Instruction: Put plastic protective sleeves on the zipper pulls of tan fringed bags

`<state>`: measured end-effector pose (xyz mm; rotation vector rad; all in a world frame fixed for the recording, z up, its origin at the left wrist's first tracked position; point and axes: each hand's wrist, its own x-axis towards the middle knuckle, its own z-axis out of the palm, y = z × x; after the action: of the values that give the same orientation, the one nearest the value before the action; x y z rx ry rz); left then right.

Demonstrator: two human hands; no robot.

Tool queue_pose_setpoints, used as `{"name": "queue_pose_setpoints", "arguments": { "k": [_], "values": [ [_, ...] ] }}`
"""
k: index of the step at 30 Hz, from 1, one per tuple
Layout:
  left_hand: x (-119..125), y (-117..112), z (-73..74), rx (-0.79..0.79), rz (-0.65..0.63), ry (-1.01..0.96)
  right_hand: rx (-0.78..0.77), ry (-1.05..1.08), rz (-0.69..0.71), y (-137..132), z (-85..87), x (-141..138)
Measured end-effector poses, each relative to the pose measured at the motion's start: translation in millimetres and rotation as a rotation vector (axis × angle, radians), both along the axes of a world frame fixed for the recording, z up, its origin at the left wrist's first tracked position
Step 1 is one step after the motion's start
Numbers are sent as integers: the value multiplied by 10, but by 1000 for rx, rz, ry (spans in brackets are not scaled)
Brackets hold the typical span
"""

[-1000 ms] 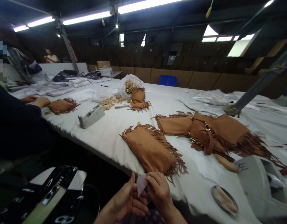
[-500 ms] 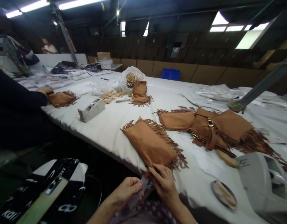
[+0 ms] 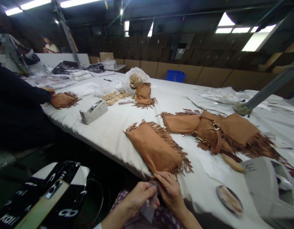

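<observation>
A tan fringed pouch (image 3: 156,149) lies at the table's front edge, its zip side toward me and its fringe along the far and right sides. At its near corner a small brown zip pull (image 3: 152,178) hangs over the edge, partly covered by thin clear plastic (image 3: 148,212). My left hand (image 3: 140,197) pinches this plastic between thumb and fingers, just below the pull. Close beside it, my right hand (image 3: 170,190) is closed on the pouch's near corner, with its fingertips by the zip end; its thumb is hidden.
More tan fringed bags (image 3: 209,130) lie at right, near a large grey tape dispenser (image 3: 261,187) and a tape roll (image 3: 229,200). A smaller dispenser (image 3: 94,111) stands left. Another fringed pouch (image 3: 143,94) lies farther back. A co-worker's hand (image 3: 50,90) touches a fringed piece.
My left hand has moved right and slightly down, bringing the plastic below the zip pull. My right hand has shifted slightly downward. The co-worker's arm at left has moved.
</observation>
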<state>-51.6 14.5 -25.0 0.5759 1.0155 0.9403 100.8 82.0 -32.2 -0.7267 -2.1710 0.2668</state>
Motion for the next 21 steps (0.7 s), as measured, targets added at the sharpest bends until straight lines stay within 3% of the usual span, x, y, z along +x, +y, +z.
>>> {"name": "queue_pose_setpoints", "arguments": {
  "k": [5, 11, 16, 21],
  "values": [
    [-58, 73, 40, -33, 141, 15, -61, -3, 16, -17, 22, 26],
    [-60, 70, -16, 36, 40, 4, -89, -11, 72, -32, 45, 83],
    [42, 150, -27, -84, 242, -129, -79, 1, 109, -42, 33, 100],
    [73, 204, -41, -68, 390, 18, -76, 20, 97, -24, 61, 72]
  ]
}}
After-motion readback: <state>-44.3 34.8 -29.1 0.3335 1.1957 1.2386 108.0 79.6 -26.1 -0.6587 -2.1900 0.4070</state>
